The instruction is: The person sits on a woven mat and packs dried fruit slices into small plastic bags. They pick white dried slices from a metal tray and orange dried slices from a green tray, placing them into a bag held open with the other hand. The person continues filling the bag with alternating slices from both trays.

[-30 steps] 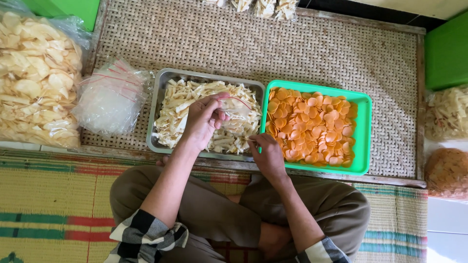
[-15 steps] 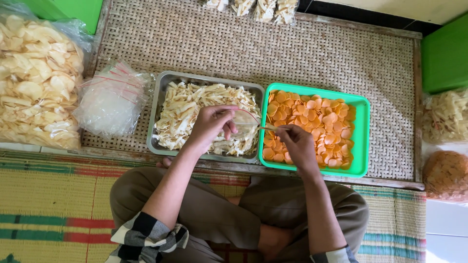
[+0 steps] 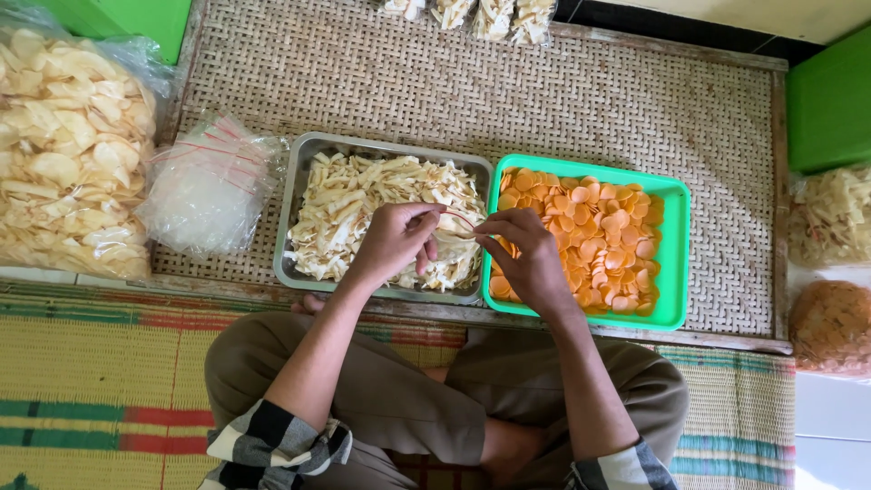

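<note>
Both hands pinch a small clear bag (image 3: 454, 238) over the metal tray (image 3: 299, 191): left hand (image 3: 392, 243) left, right hand (image 3: 524, 254) right, mouth between.

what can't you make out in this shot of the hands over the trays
Head view:
- small clear bag between left hand and right hand: contents hidden by fingers.
- packets at top: cut by the frame edge.
- brown round item at right: blurred, partly cut off.
</note>
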